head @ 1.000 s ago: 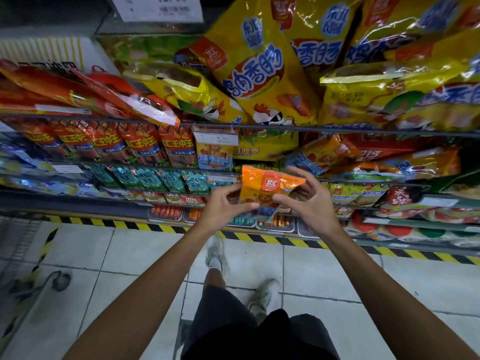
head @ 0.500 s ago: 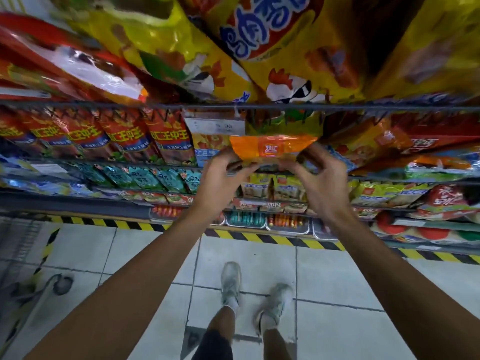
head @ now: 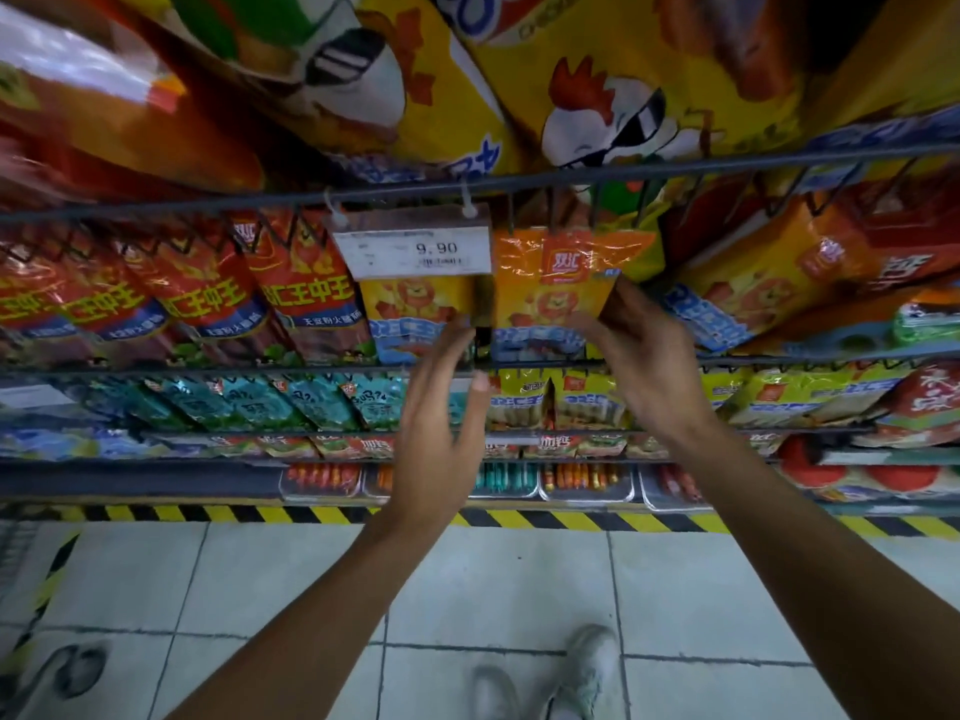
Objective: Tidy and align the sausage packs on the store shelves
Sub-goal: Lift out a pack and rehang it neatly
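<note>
I have the orange sausage pack [head: 558,283] up on its shelf now, standing upright behind the wire rail [head: 519,363], just right of the hanging price tag [head: 415,252] and beside a matching lion-printed pack [head: 415,309] with a narrow dark gap between them. My right hand [head: 641,356] is against the pack's right edge and lower corner, fingers [head: 584,324] fairly straight and a little spread, steadying rather than pinching; whether the thumb behind actually touches the film I cannot tell. My left hand [head: 441,413] hangs just below and left of it with the fingers straight and close together, gripping nothing, its tips near the bottom of the neighbouring pack. I judge this one pack as good as placed, needing at most a nudge to square it and close the gap. Plenty looks left to do: the orange packs to the right [head: 769,288] lean at an angle, and the red packs on the left [head: 208,298] slant in their row. The big yellow bags overhead [head: 597,96] are cut off by the frame, the far left is smeared by motion blur, and I cannot see how deep the stock runs behind the front row or read the lower shelves' labels.
</note>
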A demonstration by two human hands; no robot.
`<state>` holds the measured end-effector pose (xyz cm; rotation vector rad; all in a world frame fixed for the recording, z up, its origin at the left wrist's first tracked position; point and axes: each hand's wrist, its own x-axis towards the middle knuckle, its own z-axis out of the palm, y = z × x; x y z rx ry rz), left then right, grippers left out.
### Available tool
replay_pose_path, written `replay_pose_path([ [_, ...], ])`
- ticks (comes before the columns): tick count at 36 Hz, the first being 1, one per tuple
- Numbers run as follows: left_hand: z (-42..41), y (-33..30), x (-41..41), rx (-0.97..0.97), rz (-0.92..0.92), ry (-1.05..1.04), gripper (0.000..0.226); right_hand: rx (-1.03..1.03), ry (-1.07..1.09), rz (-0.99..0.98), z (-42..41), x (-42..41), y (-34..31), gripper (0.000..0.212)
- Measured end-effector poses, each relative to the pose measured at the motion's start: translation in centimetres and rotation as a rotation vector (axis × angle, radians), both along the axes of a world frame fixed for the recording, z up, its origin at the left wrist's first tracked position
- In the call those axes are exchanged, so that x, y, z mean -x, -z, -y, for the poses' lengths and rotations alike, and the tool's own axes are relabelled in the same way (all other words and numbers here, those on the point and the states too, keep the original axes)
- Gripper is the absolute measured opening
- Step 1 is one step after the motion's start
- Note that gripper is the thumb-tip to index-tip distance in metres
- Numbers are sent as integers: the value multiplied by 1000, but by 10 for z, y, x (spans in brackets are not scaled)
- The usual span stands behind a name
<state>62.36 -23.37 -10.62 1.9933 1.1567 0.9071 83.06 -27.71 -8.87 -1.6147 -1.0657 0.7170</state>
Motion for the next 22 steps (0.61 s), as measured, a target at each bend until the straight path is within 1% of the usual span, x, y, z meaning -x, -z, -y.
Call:
replay_pose_path([
  [2, -4, 11, 8, -205, -101, 45, 44, 28, -17, 33, -2, -2, 2, 50],
  [4, -8, 18, 16, -327, -216, 92, 51, 60, -26, 43, -2, 0, 5, 55],
  [7, -16, 28, 24, -434, -407, 149, 61, 51, 19, 63, -2, 7, 10, 59],
  [11, -33, 37, 33, -495, -628, 163, 68, -42, 133, 17, -3, 18, 14, 45],
  [13, -40, 39, 37, -536, -725, 152, 69, -69, 156, 30, -6, 26, 13, 47],
  [15, -43, 38, 42, -554, -779, 134, 69, -84, 159, 75, -12, 34, 9, 48],
  [18, -45, 36, 47, -535, -784, 130, 69, -76, 194, 131, -24, 39, 8, 50],
  [19, -45, 36, 48, -534, -782, 128, 69, -85, 214, 114, -26, 40, 9, 46],
  [21, -44, 34, 47, -529, -767, 127, 70, -126, 259, 49, -24, 44, 11, 32],
  [22, -43, 34, 45, -522, -744, 134, 71, -155, 300, 26, -21, 47, 12, 29],
])
